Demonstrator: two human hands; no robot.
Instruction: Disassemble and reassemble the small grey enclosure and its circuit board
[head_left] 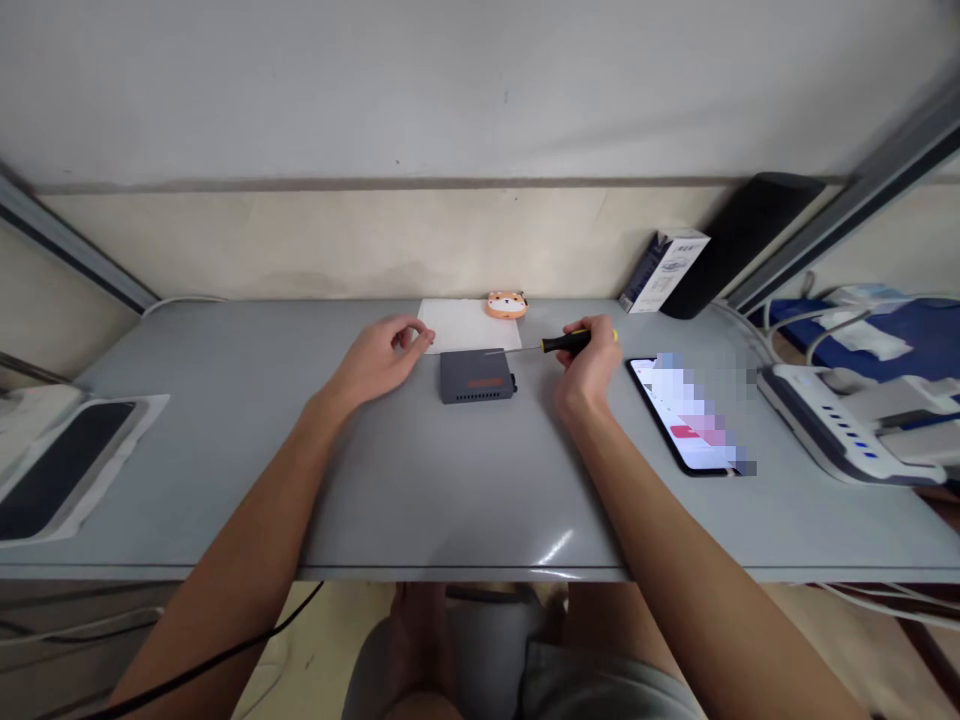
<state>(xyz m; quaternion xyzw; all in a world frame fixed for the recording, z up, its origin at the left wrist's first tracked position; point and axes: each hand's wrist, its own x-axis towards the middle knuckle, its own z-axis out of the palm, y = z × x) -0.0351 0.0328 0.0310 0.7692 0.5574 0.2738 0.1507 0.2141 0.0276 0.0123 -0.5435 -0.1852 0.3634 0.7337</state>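
The small dark grey box (472,372) lies flat in front of you, around the middle of the desk (450,500), with a row of slots along its near side and a small black knob at its right side. The shaft of your screwdriver (568,342) reaches over the box's far edge from the right; whether the tip touches it, you cannot tell from here. Your right hand (591,362) is closed around the screwdriver's black and yellow handle. Your left hand (379,357) is just left of the box, its fingers loosely curled with thumb and forefinger close together; whether they pinch anything is too small to tell.

Behind the box lies a white sheet (457,322), with an orange animal-faced case (507,305) at its far right corner. To the right of your right hand lies a lit phone (671,425), partly pixelated, and beyond it a white power strip (817,415) with plugs in it. At the back right, a carton (660,272) leans beside a long black object (742,245). Far left lies a dark, flat device (71,460).
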